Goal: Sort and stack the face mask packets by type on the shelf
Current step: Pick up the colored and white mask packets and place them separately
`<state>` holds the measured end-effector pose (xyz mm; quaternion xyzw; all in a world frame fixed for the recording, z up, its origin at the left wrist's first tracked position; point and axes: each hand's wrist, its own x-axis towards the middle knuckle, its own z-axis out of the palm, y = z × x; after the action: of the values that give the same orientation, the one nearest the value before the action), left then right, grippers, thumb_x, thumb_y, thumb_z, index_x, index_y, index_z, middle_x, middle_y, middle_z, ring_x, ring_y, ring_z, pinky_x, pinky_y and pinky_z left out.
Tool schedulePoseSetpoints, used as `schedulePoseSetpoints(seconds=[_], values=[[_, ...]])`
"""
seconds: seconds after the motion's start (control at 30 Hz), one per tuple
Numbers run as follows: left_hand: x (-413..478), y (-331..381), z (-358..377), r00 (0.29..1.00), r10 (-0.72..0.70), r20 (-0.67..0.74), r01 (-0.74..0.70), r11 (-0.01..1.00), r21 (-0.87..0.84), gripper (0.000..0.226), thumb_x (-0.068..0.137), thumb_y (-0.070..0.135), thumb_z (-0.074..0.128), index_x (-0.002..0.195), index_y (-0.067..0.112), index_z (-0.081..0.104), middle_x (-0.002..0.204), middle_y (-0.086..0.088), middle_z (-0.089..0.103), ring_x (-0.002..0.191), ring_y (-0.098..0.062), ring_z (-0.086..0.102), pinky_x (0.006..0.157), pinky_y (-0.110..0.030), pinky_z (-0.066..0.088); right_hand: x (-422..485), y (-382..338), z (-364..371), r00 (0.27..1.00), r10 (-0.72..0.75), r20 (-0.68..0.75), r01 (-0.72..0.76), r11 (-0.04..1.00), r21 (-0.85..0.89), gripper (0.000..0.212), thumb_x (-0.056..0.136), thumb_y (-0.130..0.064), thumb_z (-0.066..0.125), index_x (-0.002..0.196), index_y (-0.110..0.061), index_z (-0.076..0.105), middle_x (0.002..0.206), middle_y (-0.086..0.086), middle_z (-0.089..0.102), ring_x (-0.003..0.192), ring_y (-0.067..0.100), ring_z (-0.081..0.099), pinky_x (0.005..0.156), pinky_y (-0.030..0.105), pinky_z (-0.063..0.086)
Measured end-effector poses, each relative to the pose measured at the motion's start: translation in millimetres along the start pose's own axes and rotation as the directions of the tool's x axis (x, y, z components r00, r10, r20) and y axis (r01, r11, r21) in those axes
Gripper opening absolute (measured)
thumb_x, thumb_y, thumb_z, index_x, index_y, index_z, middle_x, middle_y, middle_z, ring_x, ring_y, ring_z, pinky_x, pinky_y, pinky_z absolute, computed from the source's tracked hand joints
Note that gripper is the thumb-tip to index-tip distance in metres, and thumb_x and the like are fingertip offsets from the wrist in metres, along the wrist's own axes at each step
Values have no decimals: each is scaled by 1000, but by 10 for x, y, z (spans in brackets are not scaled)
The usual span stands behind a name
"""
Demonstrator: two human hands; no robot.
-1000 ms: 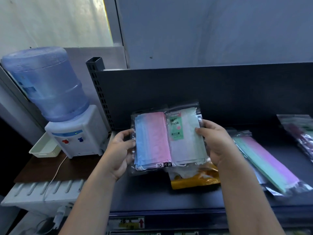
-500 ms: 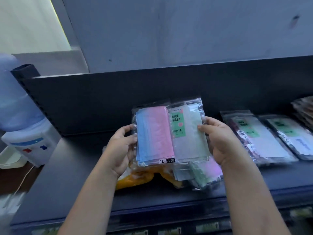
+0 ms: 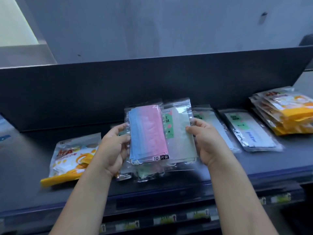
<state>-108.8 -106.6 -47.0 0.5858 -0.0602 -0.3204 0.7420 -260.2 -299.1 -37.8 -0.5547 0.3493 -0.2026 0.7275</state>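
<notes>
I hold two clear mask packets upright above the dark shelf (image 3: 33,158). My left hand (image 3: 113,148) grips the blue-and-pink packet (image 3: 147,133) by its left edge. My right hand (image 3: 205,143) grips the grey-green packet with the green label (image 3: 179,133) by its right edge. The blue-and-pink packet overlaps the other's left side. Below them lie more clear packets (image 3: 145,172), partly hidden. An orange-and-white packet (image 3: 71,158) lies flat to the left. Two green-label packets (image 3: 250,131) lie to the right, and a stack of orange packets (image 3: 288,112) sits at the far right.
The shelf has a tall dark back panel (image 3: 152,82) and a front lip with price labels (image 3: 166,219) beneath. A grey wall rises behind. At the far left edge a blue-and-white shape is cut off by the frame.
The view has swung to the right: the water dispenser has left the frame and the orange stack at the far right has come in. Both hands hold the same two packets as before.
</notes>
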Motion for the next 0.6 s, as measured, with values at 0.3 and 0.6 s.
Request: schedulePoseSetpoints(seconds=[0.3, 0.6], values=[[35, 27, 392, 996, -8, 92, 3, 999, 54, 41, 101, -10, 45, 134, 8, 61, 101, -16, 77, 71, -22, 71, 56, -35, 63, -44, -76, -348, 997, 6, -83, 3, 994, 108, 25, 104, 0, 50, 105, -11, 73, 81, 6, 79, 59, 18, 72, 54, 34, 61], [124, -34, 740, 994, -13, 107, 10, 1000, 30, 42, 100, -13, 45, 136, 3, 58, 87, -9, 78, 56, -16, 68, 49, -32, 58, 36, -188, -801, 964, -91, -251, 125, 985, 120, 28, 101, 2, 51, 105, -14, 74, 97, 14, 80, 69, 21, 74, 55, 31, 59]])
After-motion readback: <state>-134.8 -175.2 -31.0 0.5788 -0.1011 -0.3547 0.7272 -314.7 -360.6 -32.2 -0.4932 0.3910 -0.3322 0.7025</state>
